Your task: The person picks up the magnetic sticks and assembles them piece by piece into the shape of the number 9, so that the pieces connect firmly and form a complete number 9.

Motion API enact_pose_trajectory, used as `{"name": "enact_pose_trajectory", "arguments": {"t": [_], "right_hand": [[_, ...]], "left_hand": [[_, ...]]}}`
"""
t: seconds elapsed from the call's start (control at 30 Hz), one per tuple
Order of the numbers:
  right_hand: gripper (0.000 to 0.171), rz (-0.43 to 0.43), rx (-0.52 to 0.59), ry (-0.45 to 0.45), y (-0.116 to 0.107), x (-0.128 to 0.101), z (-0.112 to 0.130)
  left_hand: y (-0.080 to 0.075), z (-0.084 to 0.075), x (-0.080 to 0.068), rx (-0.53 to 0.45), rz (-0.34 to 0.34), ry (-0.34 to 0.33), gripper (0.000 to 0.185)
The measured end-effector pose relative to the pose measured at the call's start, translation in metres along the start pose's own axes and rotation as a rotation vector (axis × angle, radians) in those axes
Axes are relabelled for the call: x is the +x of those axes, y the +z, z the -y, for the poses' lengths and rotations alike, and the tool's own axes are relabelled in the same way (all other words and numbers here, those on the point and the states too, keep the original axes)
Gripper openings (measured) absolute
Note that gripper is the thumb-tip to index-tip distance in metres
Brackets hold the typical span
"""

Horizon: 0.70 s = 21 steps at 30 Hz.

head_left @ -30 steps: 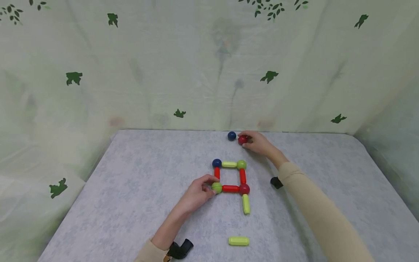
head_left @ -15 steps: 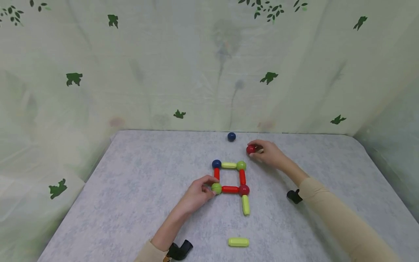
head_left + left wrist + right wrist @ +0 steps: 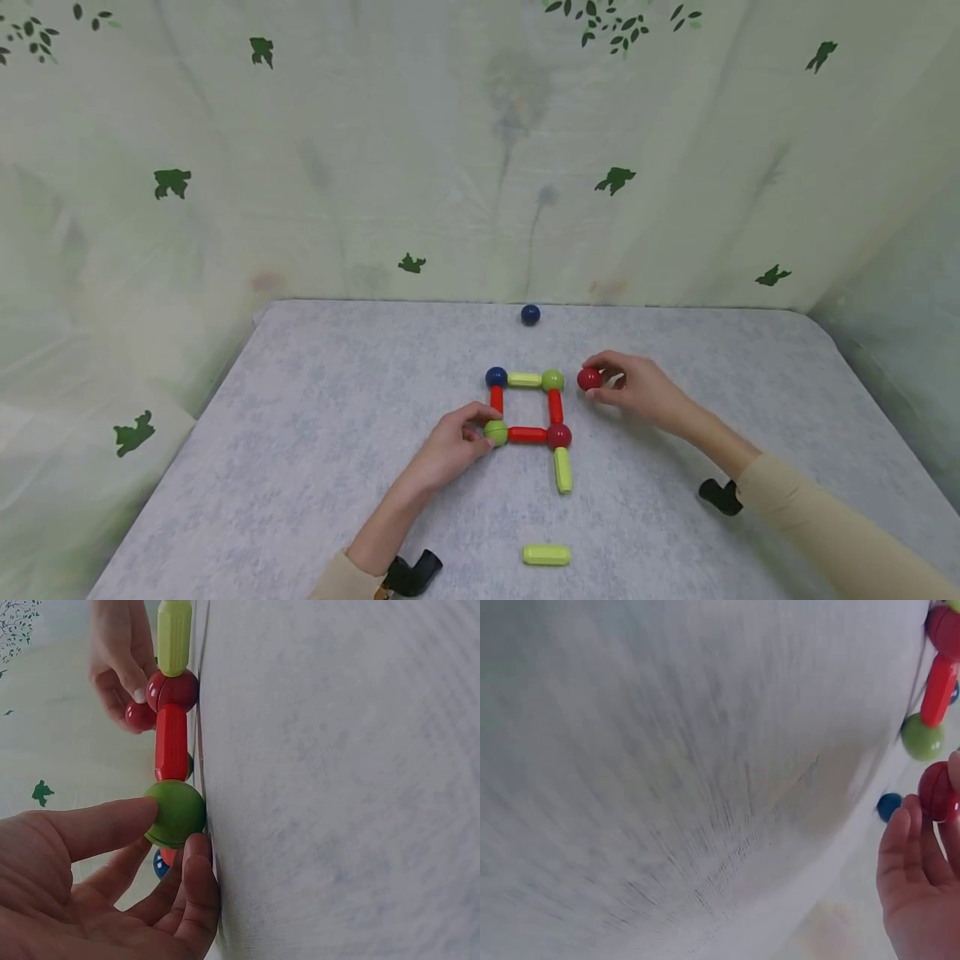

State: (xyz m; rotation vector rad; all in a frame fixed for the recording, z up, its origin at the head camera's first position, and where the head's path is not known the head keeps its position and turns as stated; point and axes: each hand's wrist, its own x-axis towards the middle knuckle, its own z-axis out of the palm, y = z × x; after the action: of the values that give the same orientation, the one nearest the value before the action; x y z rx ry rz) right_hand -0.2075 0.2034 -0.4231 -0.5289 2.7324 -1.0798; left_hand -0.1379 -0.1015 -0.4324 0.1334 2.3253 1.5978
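Head view: right hand point(image 3: 637, 392) over the grey surface point(image 3: 315, 433), fingers pinching a red ball point(image 3: 589, 379), just beside the far-right green ball point(image 3: 552, 379) of the square frame, not touching it. Left hand point(image 3: 450, 446) at the near-left corner, thumb and fingers pinching the green ball point(image 3: 496, 431) there.

Frame: blue ball point(image 3: 496, 376) far-left, dark red ball point(image 3: 559, 434) near-right, joined by a yellow-green stick point(image 3: 525, 379) and three red sticks point(image 3: 528, 432). Second yellow-green stick point(image 3: 563, 468) pointing toward the person from the dark red ball. Loose yellow-green stick point(image 3: 547, 553) near the front edge; loose blue ball point(image 3: 530, 314) at the back edge.

Left wrist view: green ball point(image 3: 175, 813) between thumb and fingers point(image 3: 97, 825), red stick point(image 3: 171, 742) running on to the dark red ball point(image 3: 172, 691).

Right wrist view: blurred; red ball point(image 3: 937, 791) at the fingertips.

Judgement on handling: keep left-hand pinch firm so frame stays square; carry red ball low and clear of the corner balls, likely magnetic, risk of snapping on off-target; release only once seated against a free stick end
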Motion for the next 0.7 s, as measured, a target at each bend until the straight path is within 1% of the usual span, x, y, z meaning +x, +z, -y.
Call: {"name": "enact_pose_trajectory", "arguments": {"t": [0.23, 0.47, 0.7], "right_hand": [[0.038, 0.007, 0.067, 0.026, 0.008, -0.031, 0.009], [0.036, 0.055, 0.146, 0.03, 0.019, -0.063, 0.017], [0.035, 0.098, 0.144, 0.02, 0.025, -0.091, 0.025]], "left_hand": [[0.001, 0.0, 0.001, 0.005, -0.009, -0.01, 0.031], [0.001, 0.0, 0.002, 0.011, -0.008, -0.012, 0.031], [0.001, 0.0, 0.001, 0.002, -0.007, -0.013, 0.031]]}}
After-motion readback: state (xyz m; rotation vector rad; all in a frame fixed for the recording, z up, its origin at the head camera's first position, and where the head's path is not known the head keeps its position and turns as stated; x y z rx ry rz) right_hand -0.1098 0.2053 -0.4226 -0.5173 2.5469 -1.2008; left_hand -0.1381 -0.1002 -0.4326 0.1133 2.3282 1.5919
